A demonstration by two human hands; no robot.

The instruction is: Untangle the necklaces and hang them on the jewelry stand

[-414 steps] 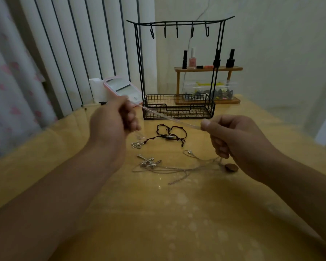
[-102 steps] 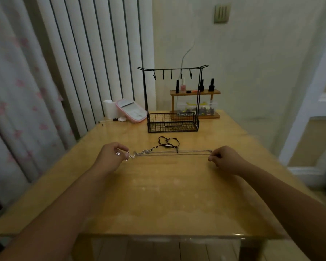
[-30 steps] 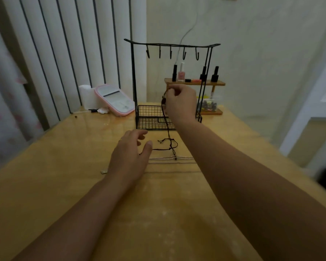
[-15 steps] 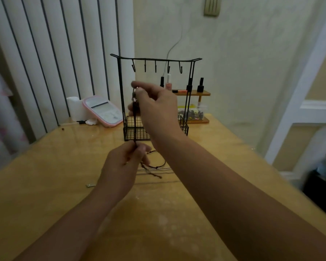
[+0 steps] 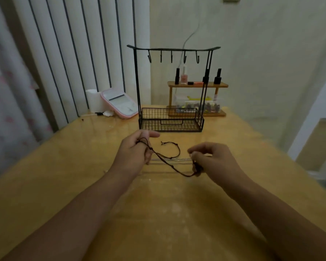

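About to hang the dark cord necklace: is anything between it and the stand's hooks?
Nothing visible blocks the way. The dark cord necklace is held between the left hand and right hand, low over the table. The jewelry stand is straight ahead, its hooks bare.

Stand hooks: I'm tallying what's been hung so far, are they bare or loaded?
Bare. All five hooks of the stand hang empty; both hands hold the dark cord over the table.
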